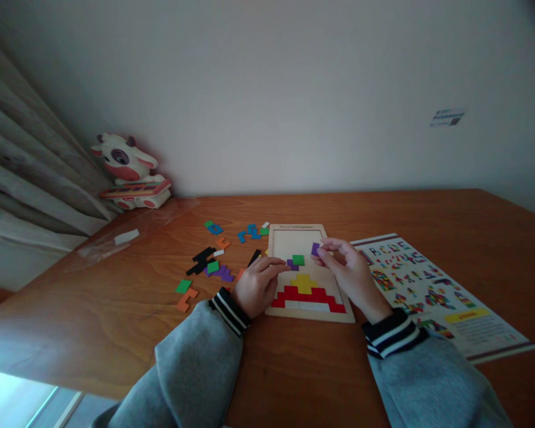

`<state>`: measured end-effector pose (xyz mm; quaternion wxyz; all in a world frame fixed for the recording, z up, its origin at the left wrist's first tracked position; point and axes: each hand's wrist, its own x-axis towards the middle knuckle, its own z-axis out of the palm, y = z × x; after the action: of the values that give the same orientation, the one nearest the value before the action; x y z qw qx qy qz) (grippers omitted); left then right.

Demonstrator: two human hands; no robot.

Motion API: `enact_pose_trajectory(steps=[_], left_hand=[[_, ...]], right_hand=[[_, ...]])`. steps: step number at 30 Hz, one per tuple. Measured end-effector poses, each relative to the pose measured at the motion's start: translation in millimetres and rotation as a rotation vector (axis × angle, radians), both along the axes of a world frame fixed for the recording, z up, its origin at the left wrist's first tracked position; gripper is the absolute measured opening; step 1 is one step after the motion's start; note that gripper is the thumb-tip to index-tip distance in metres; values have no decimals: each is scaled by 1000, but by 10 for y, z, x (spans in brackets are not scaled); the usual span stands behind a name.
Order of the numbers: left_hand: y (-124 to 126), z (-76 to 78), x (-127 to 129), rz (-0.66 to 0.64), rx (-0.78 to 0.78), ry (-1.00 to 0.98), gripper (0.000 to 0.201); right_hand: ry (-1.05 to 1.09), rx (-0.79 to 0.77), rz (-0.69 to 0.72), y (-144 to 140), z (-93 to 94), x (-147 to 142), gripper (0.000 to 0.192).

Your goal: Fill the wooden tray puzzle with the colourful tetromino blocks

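Purple piece is pinched by the right hand, thumb against fingers, over the board, right of frame centre. The left hand is half curled, fingertips at a second purple piece; whether it is gripped cannot be told. Placing seems in hand; careful alignment is called for.

Not a word comes through clean here! Up on the wall, the label carries blue print and a dark square, too small to make out. Down to the board: a fine line along its top edge, blurred. And the sheet: colourful letter-like shapes up top, lettering on a yellow band, small lines below, all illegible.
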<state>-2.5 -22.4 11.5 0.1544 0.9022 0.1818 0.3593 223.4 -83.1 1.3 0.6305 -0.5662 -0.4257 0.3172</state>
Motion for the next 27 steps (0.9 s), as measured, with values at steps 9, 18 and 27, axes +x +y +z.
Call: enact_pose_trajectory(steps=[9, 18, 27], left_hand=[[7, -22, -19, -21, -42, 42, 33], [55, -7, 49, -111, -13, 200, 39], [73, 10, 72, -232, -57, 277, 50]], right_hand=[[-116, -2, -21, 5, -47, 42, 42], [-502, -91, 0, -6, -90, 13, 21], [-853, -106, -13, 18, -211, 35, 18]])
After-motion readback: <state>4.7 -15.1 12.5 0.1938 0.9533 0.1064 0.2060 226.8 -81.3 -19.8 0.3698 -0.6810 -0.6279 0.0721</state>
